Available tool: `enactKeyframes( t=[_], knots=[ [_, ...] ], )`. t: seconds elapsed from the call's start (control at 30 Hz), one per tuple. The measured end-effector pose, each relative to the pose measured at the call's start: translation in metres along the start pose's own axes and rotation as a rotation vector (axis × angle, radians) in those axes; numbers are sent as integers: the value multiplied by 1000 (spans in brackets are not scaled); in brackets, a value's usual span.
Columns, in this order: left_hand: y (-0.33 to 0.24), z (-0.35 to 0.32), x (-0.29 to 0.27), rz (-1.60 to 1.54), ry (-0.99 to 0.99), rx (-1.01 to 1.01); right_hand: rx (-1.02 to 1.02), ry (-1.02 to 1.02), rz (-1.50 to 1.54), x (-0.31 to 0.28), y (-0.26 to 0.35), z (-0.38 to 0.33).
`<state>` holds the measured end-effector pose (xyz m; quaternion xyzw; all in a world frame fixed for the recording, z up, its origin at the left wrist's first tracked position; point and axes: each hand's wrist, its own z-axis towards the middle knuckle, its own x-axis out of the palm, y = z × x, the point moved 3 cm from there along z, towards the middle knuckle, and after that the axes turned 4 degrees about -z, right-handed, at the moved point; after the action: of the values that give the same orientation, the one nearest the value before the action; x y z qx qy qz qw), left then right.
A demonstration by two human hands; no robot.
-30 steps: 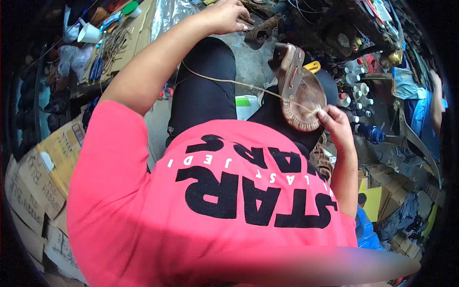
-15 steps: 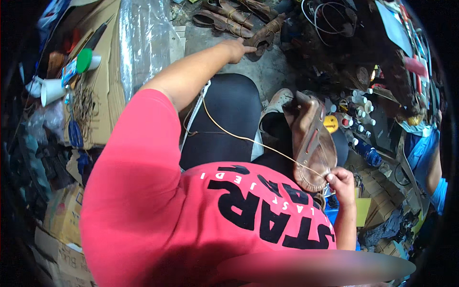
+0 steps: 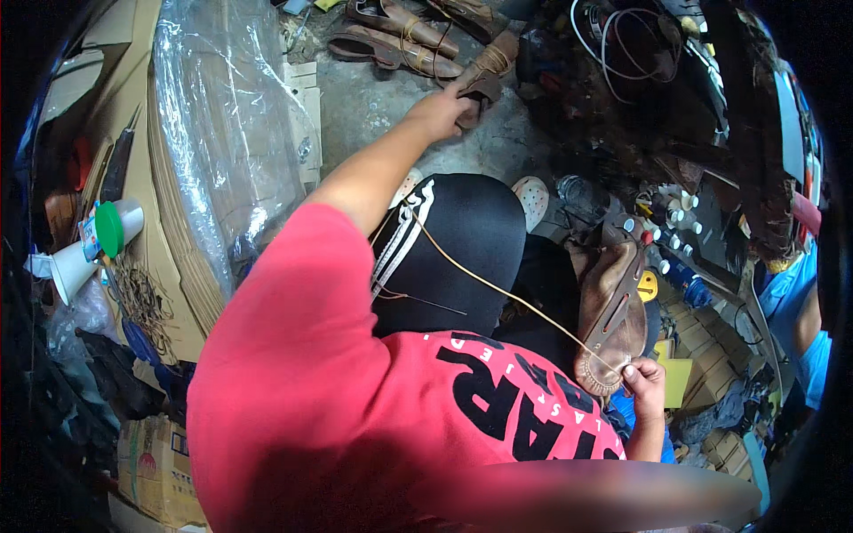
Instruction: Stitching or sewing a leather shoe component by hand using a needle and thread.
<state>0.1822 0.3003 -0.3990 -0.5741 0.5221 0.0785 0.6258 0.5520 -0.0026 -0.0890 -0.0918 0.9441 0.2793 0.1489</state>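
Observation:
With my right hand (image 3: 646,388) I pinch the toe of a brown leather shoe (image 3: 613,311), thumb on top. It rests against my lap, and stitches gather round its toe. A tan thread (image 3: 489,280) runs from the toe across my thigh. A thin needle-like piece (image 3: 435,306) lies on my dark trouser leg. My left arm stretches forward, and my left hand (image 3: 442,114) is at the near end of another brown shoe (image 3: 490,67) on the floor. Its index finger is extended over that shoe; whether it grips anything is hard to see.
More brown shoes (image 3: 391,49) lie on the grey floor ahead. At left stand cardboard sheets (image 3: 182,258), clear plastic (image 3: 231,115) and a white cup (image 3: 69,271). Small bottles (image 3: 682,213) and a yellow disc (image 3: 648,286) are at right. Another person's blue sleeve (image 3: 813,355) shows at the right edge.
My view has shifted. My left hand has come closer to the shoe on the floor. My right hand keeps its pinch on the toe, and the thread still stretches over my lap.

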Motion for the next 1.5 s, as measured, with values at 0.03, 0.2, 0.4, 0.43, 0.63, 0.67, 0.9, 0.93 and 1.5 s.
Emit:
enactKeyframes(
  t=[0.03,0.2,0.4,0.43,0.63,0.67,0.9,0.93,1.5],
  knots=[
    [4,-12,-1,-216,-138,106,5,2,4,-1,-1,1],
    [1,-78,7,-2121,-170,-342,48,-27,7,-7,-8,0],
    [44,-103,57,-2496,-348,-594,42,24,-7,-5,-1,4],
    [43,-102,61,-2497,-346,-599,47,23,-7,-4,-2,2],
    [55,-97,81,-2444,-287,-699,42,1,0,-4,-5,3],
    [55,-98,85,-2457,-290,-751,44,10,-15,-6,-7,3],
    [67,-94,117,-794,353,-443,42,13,9,-5,-7,6],
    [73,-89,117,-599,264,-513,31,24,-3,-6,-7,6],
    [130,25,-107,891,-82,-501,117,-26,26,-5,-11,-5]
  ],
)
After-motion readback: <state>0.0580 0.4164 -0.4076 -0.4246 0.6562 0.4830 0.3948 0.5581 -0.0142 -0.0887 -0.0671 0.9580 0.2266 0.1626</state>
